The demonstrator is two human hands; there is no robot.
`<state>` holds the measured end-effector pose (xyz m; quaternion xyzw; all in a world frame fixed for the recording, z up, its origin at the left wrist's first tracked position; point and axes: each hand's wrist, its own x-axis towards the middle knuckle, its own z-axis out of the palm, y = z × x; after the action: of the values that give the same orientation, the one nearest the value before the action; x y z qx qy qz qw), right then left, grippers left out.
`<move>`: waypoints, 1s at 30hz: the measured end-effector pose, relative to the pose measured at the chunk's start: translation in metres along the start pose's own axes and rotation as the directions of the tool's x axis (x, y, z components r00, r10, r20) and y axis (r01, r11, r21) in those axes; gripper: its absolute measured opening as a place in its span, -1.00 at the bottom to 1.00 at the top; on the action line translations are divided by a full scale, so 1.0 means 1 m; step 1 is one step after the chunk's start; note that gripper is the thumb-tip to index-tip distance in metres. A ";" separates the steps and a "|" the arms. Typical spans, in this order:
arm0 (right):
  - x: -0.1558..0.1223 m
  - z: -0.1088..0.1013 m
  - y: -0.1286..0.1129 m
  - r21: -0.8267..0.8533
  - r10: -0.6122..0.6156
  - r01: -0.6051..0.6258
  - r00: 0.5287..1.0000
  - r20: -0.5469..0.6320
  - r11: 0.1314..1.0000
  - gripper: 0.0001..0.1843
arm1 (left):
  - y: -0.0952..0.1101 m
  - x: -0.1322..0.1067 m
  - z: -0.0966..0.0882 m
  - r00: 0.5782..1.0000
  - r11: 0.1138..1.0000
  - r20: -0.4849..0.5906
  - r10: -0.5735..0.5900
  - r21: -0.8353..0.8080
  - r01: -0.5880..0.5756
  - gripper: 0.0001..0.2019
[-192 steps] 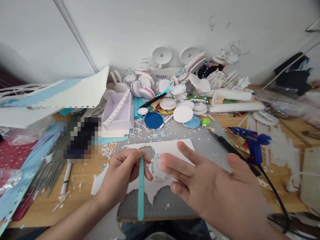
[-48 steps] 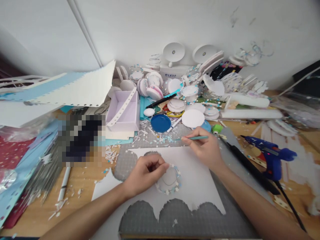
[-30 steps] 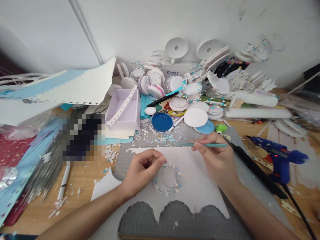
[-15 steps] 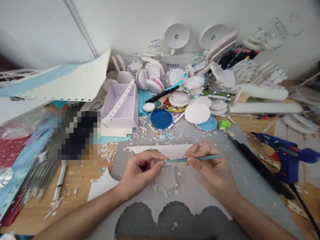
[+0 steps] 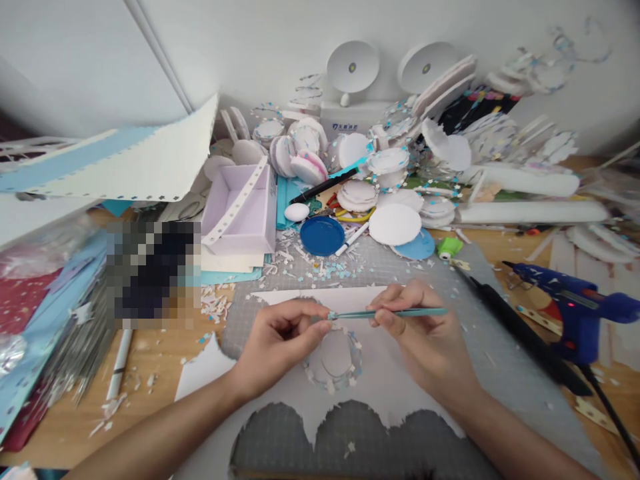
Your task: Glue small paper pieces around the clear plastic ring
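Observation:
My right hand pinches a thin teal stick held level, its tip pointing left. My left hand is pinched at the stick's tip, fingertips closed on something too small to name. Just below both hands lies a round white disc with small white and blue bits round its rim. The disc rests on a white sheet with a scalloped cut edge, spread on a grey cutting mat.
A blue glue gun and a black tool lie at the right. Behind the mat are a blue lid, white discs, a lilac box and heaped paper craft pieces. Stacked sheets fill the left side.
The teal stick passed from my left hand to my right. My right hand reached toward the scraps behind the mat, then brought the stick's tip back to my left fingertips above the disc.

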<state>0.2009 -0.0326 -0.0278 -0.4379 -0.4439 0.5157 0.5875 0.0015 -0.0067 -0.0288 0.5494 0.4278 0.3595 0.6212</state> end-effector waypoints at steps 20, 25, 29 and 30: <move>0.008 0.001 -0.004 0.325 0.328 -0.331 0.942 0.065 0.886 -0.86 | 0.005 0.000 -0.001 1.000 1.000 0.008 0.020 0.016 -0.020 -0.85; 0.008 0.003 -0.005 0.198 0.227 -0.223 0.974 0.004 0.954 -0.86 | 0.007 -0.001 0.000 1.000 0.998 0.004 0.018 0.063 -0.019 -0.83; 0.005 0.003 -0.005 0.109 0.158 -0.156 0.987 -0.008 0.982 -0.87 | 0.007 0.001 0.001 1.000 0.990 -0.021 0.011 0.141 -0.008 -0.82; 0.005 0.003 -0.005 0.104 0.154 -0.152 0.988 -0.013 0.983 -0.87 | 0.007 0.001 0.001 1.000 0.989 -0.024 0.011 0.147 -0.008 -0.82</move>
<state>0.1999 -0.0275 -0.0217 -0.4454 -0.3758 0.5768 0.5725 0.0027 -0.0051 -0.0221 0.5913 0.4582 0.3365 0.5719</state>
